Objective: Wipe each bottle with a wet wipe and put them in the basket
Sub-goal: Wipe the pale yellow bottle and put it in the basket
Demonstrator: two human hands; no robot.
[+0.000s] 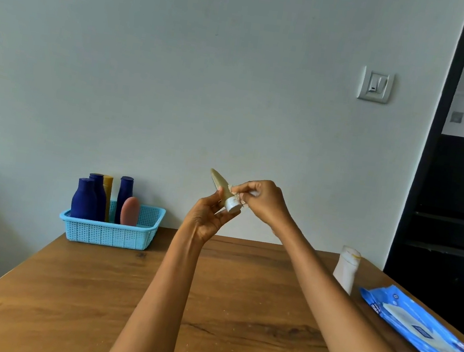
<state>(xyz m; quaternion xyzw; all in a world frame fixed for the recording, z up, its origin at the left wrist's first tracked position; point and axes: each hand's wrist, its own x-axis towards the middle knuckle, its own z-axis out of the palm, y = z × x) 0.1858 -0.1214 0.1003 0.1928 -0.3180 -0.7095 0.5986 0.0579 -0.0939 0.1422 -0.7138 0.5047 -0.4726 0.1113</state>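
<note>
Above the wooden table (237,296) my left hand (208,217) holds a small beige tube (221,187) with a white cap, tilted with the cap toward me. My right hand (262,202) pinches a crumpled wet wipe (239,196) against the tube near its cap. A light blue basket (110,235) stands at the table's far left corner. In it stand three dark blue bottles (84,200), a yellow bottle (107,188) and a pink bottle (129,211). A white bottle (346,268) stands alone on the table at the right.
A blue pack of wet wipes (423,331) lies near the table's right edge. The table ends against a pale wall with a light switch (375,85). A black cabinet (458,207) with papers stuck on it stands at the right.
</note>
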